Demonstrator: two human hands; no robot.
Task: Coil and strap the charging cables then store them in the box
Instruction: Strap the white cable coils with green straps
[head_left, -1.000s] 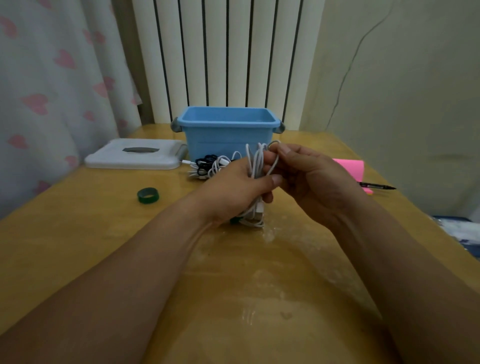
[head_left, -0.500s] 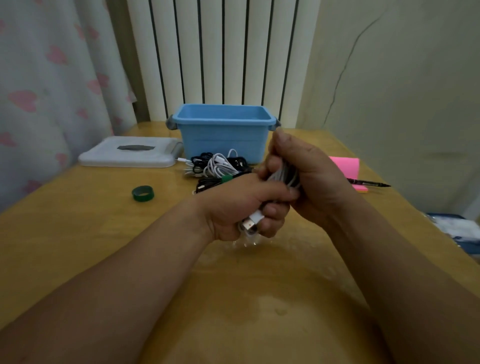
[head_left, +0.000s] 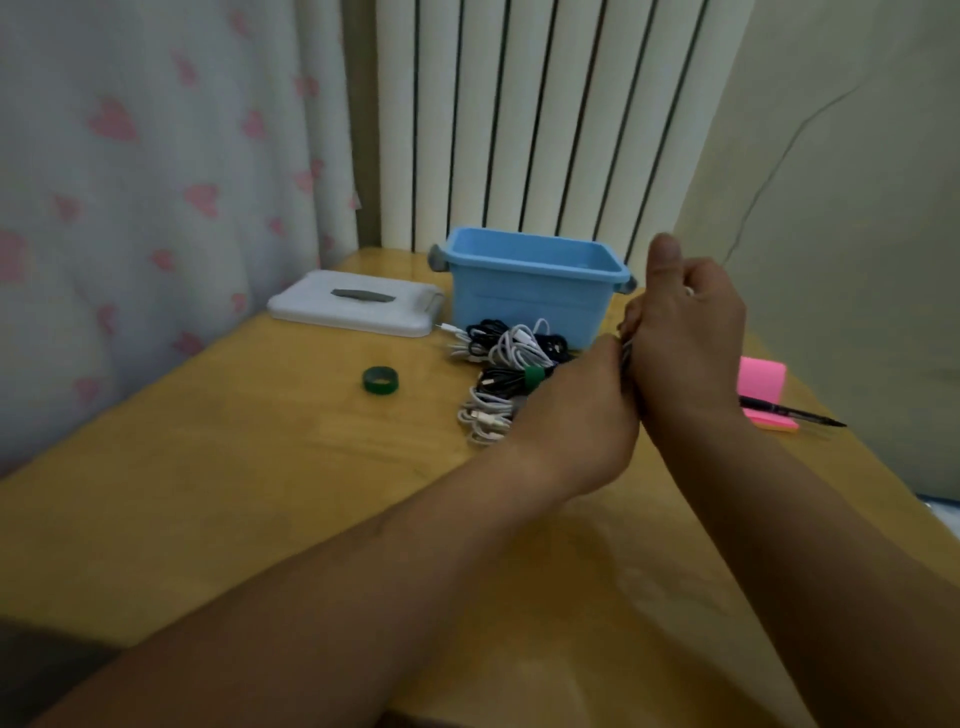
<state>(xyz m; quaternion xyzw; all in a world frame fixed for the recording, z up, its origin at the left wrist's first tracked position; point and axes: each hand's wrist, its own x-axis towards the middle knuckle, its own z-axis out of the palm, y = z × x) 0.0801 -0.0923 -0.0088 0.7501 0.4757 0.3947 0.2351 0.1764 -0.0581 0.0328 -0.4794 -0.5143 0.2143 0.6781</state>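
Observation:
Both hands meet to the right of the open blue box on the wooden table. My left hand and my right hand together grip a white coiled cable; only a thin sliver of it shows between them. A pile of black and white cables lies in front of the box, one bundle bound with a green strap. Another white coil lies just left of my left hand.
A green roll of strap tape sits on the table to the left. The box's white lid lies beside the box. A pink sticky-note pad and a black pen are at the right, near the table edge.
The view has swung left and the hands now sit further right, beside the box. The cable that stood out above the hands a second ago is now almost wholly hidden between them.

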